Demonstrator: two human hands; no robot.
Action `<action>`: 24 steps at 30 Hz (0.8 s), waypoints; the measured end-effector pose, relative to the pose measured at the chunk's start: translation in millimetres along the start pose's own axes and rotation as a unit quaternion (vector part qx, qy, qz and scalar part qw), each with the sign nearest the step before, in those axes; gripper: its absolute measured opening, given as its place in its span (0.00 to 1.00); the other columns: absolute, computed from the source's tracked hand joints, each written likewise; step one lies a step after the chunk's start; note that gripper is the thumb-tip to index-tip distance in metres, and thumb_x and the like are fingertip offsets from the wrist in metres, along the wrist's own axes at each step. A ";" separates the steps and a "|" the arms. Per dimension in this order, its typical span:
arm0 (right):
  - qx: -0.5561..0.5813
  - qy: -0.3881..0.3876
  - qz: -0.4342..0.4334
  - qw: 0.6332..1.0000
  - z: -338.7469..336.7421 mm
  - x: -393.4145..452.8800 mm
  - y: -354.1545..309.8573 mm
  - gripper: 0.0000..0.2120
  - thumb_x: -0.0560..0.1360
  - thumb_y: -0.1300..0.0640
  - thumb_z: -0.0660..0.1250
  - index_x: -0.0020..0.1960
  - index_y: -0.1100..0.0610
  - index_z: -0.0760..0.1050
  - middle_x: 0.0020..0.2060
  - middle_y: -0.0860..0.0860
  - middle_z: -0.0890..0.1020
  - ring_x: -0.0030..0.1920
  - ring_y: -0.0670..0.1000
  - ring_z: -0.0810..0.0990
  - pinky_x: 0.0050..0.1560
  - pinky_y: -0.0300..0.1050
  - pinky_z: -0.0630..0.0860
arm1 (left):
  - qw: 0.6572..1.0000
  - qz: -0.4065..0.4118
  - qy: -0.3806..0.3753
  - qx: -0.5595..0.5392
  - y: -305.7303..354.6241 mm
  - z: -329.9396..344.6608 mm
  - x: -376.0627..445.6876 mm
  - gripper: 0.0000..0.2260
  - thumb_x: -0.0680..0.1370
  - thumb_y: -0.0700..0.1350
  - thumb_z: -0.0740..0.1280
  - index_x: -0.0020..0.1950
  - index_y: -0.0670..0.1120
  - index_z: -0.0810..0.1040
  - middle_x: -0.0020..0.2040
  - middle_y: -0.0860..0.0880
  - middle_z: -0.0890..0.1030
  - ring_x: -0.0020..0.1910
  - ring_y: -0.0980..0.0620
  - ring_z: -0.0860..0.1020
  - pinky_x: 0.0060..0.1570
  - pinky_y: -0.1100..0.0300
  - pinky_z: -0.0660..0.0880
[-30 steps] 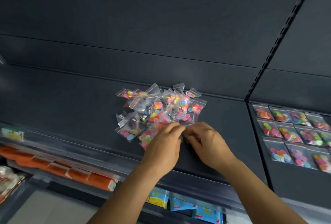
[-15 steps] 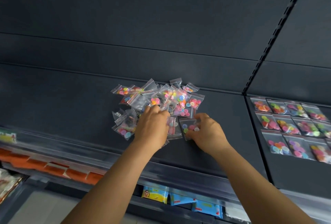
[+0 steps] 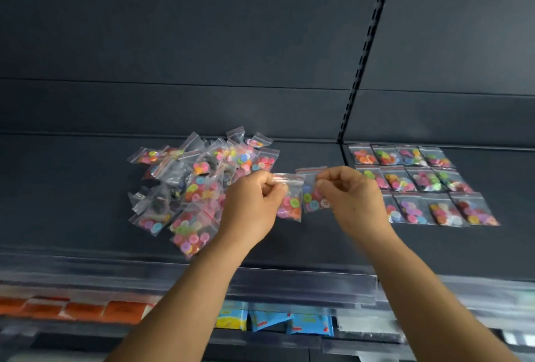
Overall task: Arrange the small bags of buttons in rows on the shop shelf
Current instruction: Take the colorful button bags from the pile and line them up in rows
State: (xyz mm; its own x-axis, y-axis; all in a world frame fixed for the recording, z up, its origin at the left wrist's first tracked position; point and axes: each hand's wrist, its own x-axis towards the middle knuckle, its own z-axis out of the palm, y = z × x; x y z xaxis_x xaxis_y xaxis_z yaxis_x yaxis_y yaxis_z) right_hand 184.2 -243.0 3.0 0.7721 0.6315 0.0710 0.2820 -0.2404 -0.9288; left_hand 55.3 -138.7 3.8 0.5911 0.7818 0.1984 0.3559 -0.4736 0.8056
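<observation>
Between both hands (image 3: 301, 196), clear bags (image 3: 291, 202) show bright buttons.

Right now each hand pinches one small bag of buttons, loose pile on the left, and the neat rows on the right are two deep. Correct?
Not quite: the head view shows the neat rows three deep, not two. The rest holds: the left hand pinches one small bag, the right hand pinches another bag, and the loose pile lies on the left.
</observation>
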 end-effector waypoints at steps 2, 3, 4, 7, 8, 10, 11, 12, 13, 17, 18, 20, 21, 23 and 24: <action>-0.013 0.009 0.005 1.000 -23.1 -4.0 5.8 0.06 0.73 0.59 0.67 0.41 0.49 0.78 0.32 0.43 0.83 0.36 0.49 0.81 0.35 0.43 0.77 | 0.999 -0.016 -0.020 -0.033 9.5 18.6 -5.5 0.04 0.76 0.45 0.67 0.43 0.46 0.80 0.36 0.53 0.82 0.35 0.55 0.80 0.39 0.55 0.78; -0.016 0.013 0.010 1.000 -34.9 -6.1 10.0 0.06 0.73 0.59 0.67 0.41 0.49 0.78 0.32 0.44 0.83 0.37 0.50 0.82 0.36 0.44 0.78 | 0.998 -0.022 -0.028 -0.044 14.6 28.4 -8.0 0.04 0.76 0.45 0.67 0.43 0.47 0.80 0.36 0.53 0.82 0.35 0.55 0.79 0.39 0.55 0.78; -0.020 0.017 0.015 1.000 -46.5 -8.2 15.1 0.06 0.73 0.59 0.68 0.42 0.48 0.78 0.33 0.45 0.83 0.38 0.50 0.82 0.37 0.44 0.78 | 0.998 -0.025 -0.036 -0.050 19.7 38.2 -10.9 0.04 0.76 0.45 0.67 0.43 0.47 0.80 0.36 0.53 0.82 0.34 0.55 0.79 0.38 0.55 0.79; -0.037 0.024 0.033 0.999 -81.1 -13.9 31.6 0.05 0.73 0.57 0.68 0.44 0.47 0.77 0.36 0.46 0.83 0.38 0.49 0.82 0.38 0.45 0.78 | 0.996 -0.030 -0.059 -0.056 37.0 68.0 -19.1 0.05 0.76 0.45 0.67 0.44 0.47 0.80 0.36 0.53 0.82 0.33 0.55 0.79 0.39 0.53 0.80; -0.041 0.025 0.039 0.998 -92.1 -15.4 37.1 0.04 0.73 0.57 0.69 0.44 0.47 0.77 0.36 0.46 0.83 0.39 0.50 0.82 0.39 0.46 0.79 | 0.996 -0.030 -0.067 -0.056 42.8 77.4 -21.9 0.05 0.77 0.45 0.67 0.45 0.47 0.80 0.37 0.53 0.82 0.34 0.55 0.79 0.40 0.53 0.80; -0.050 0.030 0.048 0.997 -112.7 -17.8 48.3 0.05 0.73 0.56 0.69 0.45 0.47 0.76 0.36 0.46 0.83 0.38 0.49 0.82 0.38 0.45 0.79 | 0.995 -0.025 -0.082 -0.050 53.7 95.8 -27.8 0.05 0.77 0.45 0.66 0.46 0.46 0.80 0.38 0.53 0.83 0.35 0.54 0.80 0.40 0.54 0.80; -0.054 0.033 0.052 0.997 -121.9 -18.6 53.6 0.05 0.73 0.56 0.69 0.45 0.47 0.76 0.35 0.45 0.83 0.38 0.49 0.82 0.37 0.43 0.78 | 0.995 -0.019 -0.088 -0.041 58.3 104.1 -30.7 0.05 0.77 0.45 0.66 0.46 0.46 0.80 0.38 0.53 0.82 0.36 0.54 0.80 0.39 0.56 0.79; -0.060 0.035 0.054 0.996 -130.2 -19.3 58.6 0.05 0.73 0.56 0.69 0.45 0.46 0.75 0.35 0.45 0.83 0.38 0.48 0.82 0.36 0.41 0.76 | 0.995 -0.012 -0.091 -0.029 62.2 112.0 -33.4 0.05 0.77 0.45 0.66 0.46 0.46 0.80 0.38 0.53 0.82 0.36 0.54 0.80 0.38 0.57 0.77; -0.068 0.035 0.056 0.995 -137.5 -19.9 63.3 0.06 0.73 0.56 0.69 0.46 0.46 0.75 0.34 0.45 0.83 0.38 0.47 0.82 0.34 0.39 0.75 | 0.995 -0.007 -0.094 -0.018 65.7 119.4 -35.9 0.04 0.77 0.45 0.66 0.46 0.47 0.80 0.38 0.53 0.82 0.37 0.55 0.79 0.38 0.59 0.76; -0.110 0.005 0.069 0.991 -157.1 -21.0 79.7 0.06 0.74 0.58 0.67 0.48 0.49 0.75 0.35 0.46 0.83 0.35 0.47 0.80 0.32 0.39 0.71 | 0.994 -0.011 -0.106 0.004 74.7 142.2 -41.8 0.04 0.77 0.45 0.65 0.47 0.48 0.79 0.39 0.54 0.82 0.36 0.58 0.78 0.34 0.67 0.72; -0.121 -0.007 0.070 0.990 -159.6 -21.1 82.8 0.06 0.74 0.59 0.66 0.49 0.49 0.75 0.36 0.47 0.82 0.35 0.48 0.80 0.32 0.39 0.71 | 0.994 -0.015 -0.110 0.011 76.1 146.2 -43.1 0.04 0.78 0.45 0.65 0.47 0.48 0.79 0.39 0.54 0.82 0.36 0.58 0.78 0.33 0.68 0.71; -0.145 -0.024 0.067 0.987 -162.2 -21.4 87.7 0.07 0.74 0.60 0.65 0.48 0.49 0.74 0.37 0.47 0.81 0.36 0.49 0.79 0.31 0.38 0.71 | 0.992 -0.011 -0.116 0.041 78.2 152.3 -46.2 0.04 0.78 0.45 0.64 0.48 0.48 0.79 0.38 0.54 0.82 0.35 0.58 0.78 0.32 0.69 0.70; -0.160 -0.030 0.063 0.985 -162.6 -22.1 89.4 0.06 0.74 0.59 0.66 0.48 0.49 0.74 0.37 0.46 0.81 0.36 0.48 0.79 0.31 0.37 0.71 | 0.991 -0.003 -0.116 0.066 79.2 154.5 -47.8 0.04 0.78 0.45 0.64 0.48 0.48 0.78 0.38 0.53 0.81 0.34 0.58 0.78 0.32 0.68 0.72; -0.192 -0.038 0.053 0.979 -161.7 -23.3 91.2 0.06 0.74 0.58 0.66 0.50 0.51 0.74 0.38 0.44 0.80 0.36 0.46 0.78 0.32 0.37 0.73 | 0.986 0.015 -0.109 0.124 82.4 158.0 -50.6 0.05 0.78 0.45 0.63 0.48 0.47 0.78 0.39 0.52 0.81 0.35 0.55 0.77 0.35 0.61 0.76; -0.208 -0.040 0.044 0.976 -161.4 -23.9 91.9 0.06 0.74 0.58 0.66 0.51 0.51 0.75 0.39 0.45 0.79 0.37 0.47 0.78 0.34 0.38 0.73 | 0.983 0.022 -0.102 0.153 84.3 158.9 -51.7 0.05 0.78 0.46 0.63 0.50 0.46 0.77 0.42 0.51 0.80 0.37 0.54 0.77 0.36 0.59 0.76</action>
State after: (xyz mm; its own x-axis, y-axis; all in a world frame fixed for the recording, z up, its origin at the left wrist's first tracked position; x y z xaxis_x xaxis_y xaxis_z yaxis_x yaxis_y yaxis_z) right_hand 283.5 -399.1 -25.3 0.7620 0.6459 -0.0467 0.4357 -0.5647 -0.7009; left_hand 169.8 -283.5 -27.3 0.7328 0.6747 0.0882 0.5088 -0.6294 0.5873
